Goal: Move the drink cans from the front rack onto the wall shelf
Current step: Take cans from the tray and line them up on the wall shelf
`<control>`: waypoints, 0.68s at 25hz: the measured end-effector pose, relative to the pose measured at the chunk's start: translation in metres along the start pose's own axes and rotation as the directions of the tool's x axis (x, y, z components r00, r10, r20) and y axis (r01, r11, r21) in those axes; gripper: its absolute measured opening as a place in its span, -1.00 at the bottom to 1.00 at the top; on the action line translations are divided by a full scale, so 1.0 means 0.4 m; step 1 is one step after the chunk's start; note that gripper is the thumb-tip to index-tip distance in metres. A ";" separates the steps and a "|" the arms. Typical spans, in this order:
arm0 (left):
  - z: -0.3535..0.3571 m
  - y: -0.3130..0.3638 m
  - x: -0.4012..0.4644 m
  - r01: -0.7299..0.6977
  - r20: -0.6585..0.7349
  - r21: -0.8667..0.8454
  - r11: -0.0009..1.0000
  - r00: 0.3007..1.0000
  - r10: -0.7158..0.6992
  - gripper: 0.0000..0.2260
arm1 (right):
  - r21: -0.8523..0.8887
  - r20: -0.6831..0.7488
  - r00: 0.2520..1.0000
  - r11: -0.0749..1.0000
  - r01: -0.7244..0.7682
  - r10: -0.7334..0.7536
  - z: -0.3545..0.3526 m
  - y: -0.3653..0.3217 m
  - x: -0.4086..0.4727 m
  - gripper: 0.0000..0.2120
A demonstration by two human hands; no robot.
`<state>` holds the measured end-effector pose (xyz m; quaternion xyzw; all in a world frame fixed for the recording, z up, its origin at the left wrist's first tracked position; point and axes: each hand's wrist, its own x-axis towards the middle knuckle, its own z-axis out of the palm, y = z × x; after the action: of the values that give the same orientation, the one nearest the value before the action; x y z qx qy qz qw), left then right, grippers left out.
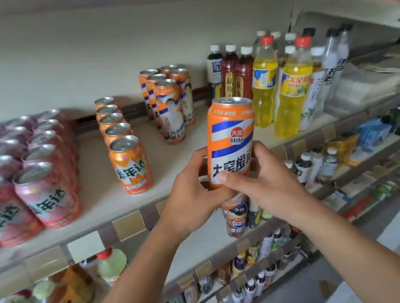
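A tall orange, white and blue Dayao drink can [230, 136] is held upright in front of the wall shelf [113, 203]. My left hand [189, 191] grips its lower left side and my right hand [263, 180] grips its lower right, thumb across the front. A second can [236, 217] shows just below my hands, partly hidden; I cannot tell which hand holds it. On the shelf behind stand several matching tall cans [168, 104] in two short rows.
A row of short orange cans [127, 157] and a block of pink cans [28, 171] fill the shelf's left. Bottles of yellow and dark drinks [287, 86] stand at the right. Lower shelves hold more bottles [60, 302]. Bare shelf board lies between the orange rows.
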<state>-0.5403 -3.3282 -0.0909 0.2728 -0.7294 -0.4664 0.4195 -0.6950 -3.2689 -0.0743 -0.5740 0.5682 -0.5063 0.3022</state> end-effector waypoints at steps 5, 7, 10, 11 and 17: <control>-0.009 -0.006 0.108 -0.008 -0.095 -0.016 1.000 0.995 0.006 -0.50 | -0.061 -0.046 0.997 0.997 0.054 -0.057 -0.015 -0.010 0.150 -0.40; -0.012 -0.010 0.159 -0.003 -0.164 -0.033 0.999 0.986 -0.003 -0.50 | -0.043 -0.043 0.996 0.996 0.075 -0.077 -0.024 -0.014 0.217 -0.38; -0.023 -0.015 0.230 -0.007 -0.200 0.015 1.000 0.980 0.010 -0.46 | -0.040 -0.035 0.995 0.995 0.093 -0.095 -0.034 -0.015 0.301 -0.41; -0.026 -0.020 0.250 -0.004 -0.202 0.023 1.000 0.979 0.008 -0.45 | -0.053 -0.040 0.994 0.994 0.098 -0.100 -0.035 -0.013 0.324 -0.44; -0.046 -0.074 0.330 0.027 -0.209 0.026 0.999 0.978 -0.021 -0.39 | -0.116 -0.044 0.993 0.988 0.106 -0.112 -0.030 0.017 0.431 -0.56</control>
<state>-0.5902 -3.4530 -0.0666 0.3353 -0.6846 -0.4297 0.4840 -0.7359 -3.4327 -0.0357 -0.6076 0.5713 -0.5031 0.2264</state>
